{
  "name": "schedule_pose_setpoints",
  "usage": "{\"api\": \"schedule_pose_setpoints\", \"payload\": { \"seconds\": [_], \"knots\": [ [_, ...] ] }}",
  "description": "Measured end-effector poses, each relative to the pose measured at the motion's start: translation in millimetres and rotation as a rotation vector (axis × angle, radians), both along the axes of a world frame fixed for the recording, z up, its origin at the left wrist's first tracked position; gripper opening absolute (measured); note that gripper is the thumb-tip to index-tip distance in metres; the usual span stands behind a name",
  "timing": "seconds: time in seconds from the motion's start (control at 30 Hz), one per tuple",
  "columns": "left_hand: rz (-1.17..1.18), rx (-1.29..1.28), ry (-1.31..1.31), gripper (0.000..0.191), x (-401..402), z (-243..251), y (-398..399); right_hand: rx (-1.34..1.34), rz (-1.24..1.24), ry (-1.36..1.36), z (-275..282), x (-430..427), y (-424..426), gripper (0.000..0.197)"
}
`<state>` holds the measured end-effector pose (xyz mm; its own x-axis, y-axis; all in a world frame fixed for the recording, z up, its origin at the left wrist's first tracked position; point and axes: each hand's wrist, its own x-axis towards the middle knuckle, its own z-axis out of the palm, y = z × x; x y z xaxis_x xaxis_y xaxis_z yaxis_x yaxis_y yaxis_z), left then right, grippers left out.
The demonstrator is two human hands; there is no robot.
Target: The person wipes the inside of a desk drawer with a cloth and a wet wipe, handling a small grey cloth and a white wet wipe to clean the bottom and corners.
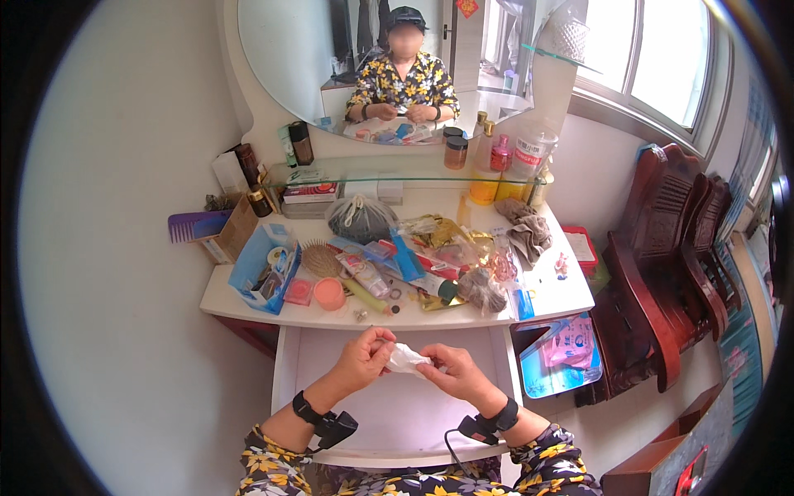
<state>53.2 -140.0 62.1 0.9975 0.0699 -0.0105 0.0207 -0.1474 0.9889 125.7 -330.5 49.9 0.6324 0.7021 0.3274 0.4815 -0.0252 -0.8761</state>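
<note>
Between my two hands is a crumpled white tissue. My left hand pinches its left end with thumb and fingers, and my right hand grips the right end. Both hands are above a pulled-out white drawer, whose visible floor is bare. Just beyond them, the white dressing table top holds a pink-orange jar, a hairbrush, a squeeze tube and a blue comb. A clear plastic bag with something brown inside lies near the front edge.
A blue open box of small items stands on the left. Behind are a tied plastic bag, a glass shelf with bottles, and a mirror. A brown cloth lies at right, near dark wooden chairs.
</note>
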Motion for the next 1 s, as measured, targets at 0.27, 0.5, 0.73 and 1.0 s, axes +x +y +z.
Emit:
{"api": "schedule_pose_setpoints", "payload": {
  "seconds": [0.27, 0.5, 0.73, 1.0],
  "knots": [
    [-0.091, -0.489, -0.011, 0.028, 2.8, -23.2, -9.7, 0.037, -0.058, 0.064, -15.7, -0.9, 1.5, 0.02],
    [-0.153, -0.328, 0.085, 0.022, 5.5, -33.2, -4.2, 0.027, -0.089, 0.084, -9.7, 0.2, -2.2, 0.016],
    [-0.268, -0.166, 0.014, 0.015, 5.6, -45.6, -1.0, 0.263, 0.044, 0.485, -20.3, -8.6, 7.9, 0.016],
    [-0.202, -0.106, 0.033, 0.014, 7.9, -44.1, 2.2, 0.09, -0.046, 0.258, -28.8, 5.6, 3.0, 0.017]
  ]
}}
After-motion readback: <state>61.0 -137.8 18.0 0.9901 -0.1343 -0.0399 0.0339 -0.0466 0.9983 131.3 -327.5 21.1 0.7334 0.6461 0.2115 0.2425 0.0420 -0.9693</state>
